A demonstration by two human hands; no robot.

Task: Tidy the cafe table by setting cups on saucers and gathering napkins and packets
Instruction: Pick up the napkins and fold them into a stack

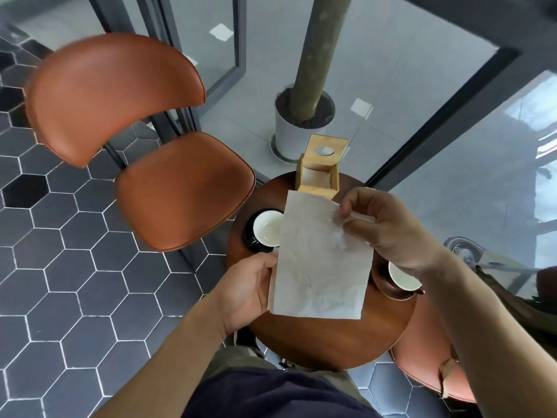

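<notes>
**Napkin mid-air over the desk, couple ways this goes sideways imo**

So rn both hands are on one napkin [321,260], held up above the round desk [325,342], not resting on it afaict. Left hand [247,294] grips the napkin's left edge about halfway down, fingers tucked behind the paper w/ thumb on the front. Right hand [388,227] pinches the top right corner btw thumb and fingertips, looks like there's a bit of paper bunched or folded over in that pinch. Neither hand is loose, both closed on the same sheet.

Other task stuff: white cup [266,229] sits on a dark saucer [249,233] at the desk's left side, partly hidden behind the napkin. Second cup [402,280] on the right, under the right wrist, on what looks like a brown saucer, can't see much of it. Wooden napkin box [318,179] at the far edge, just beyond the napkin's top. No packets in view, maybe under the paper, can't tell.

What could go wrong:

- Thin paper pulled from 2 points = tear, esp at the pinched corner if the hands pull apart.
- Right forearm hangs right over the 2nd cup. Drop the wrist to fold or stow and it could clip the rim, tip it or knock it off the saucer. Desk is small, so not much margin.
- If the napkin's headed into the box, pushing it in one-handed could shove the box off the far edge, it's v close to the rim.
- Napkin blocks the view of the left cup, so lowering the sheet blind could catch it.
</notes>
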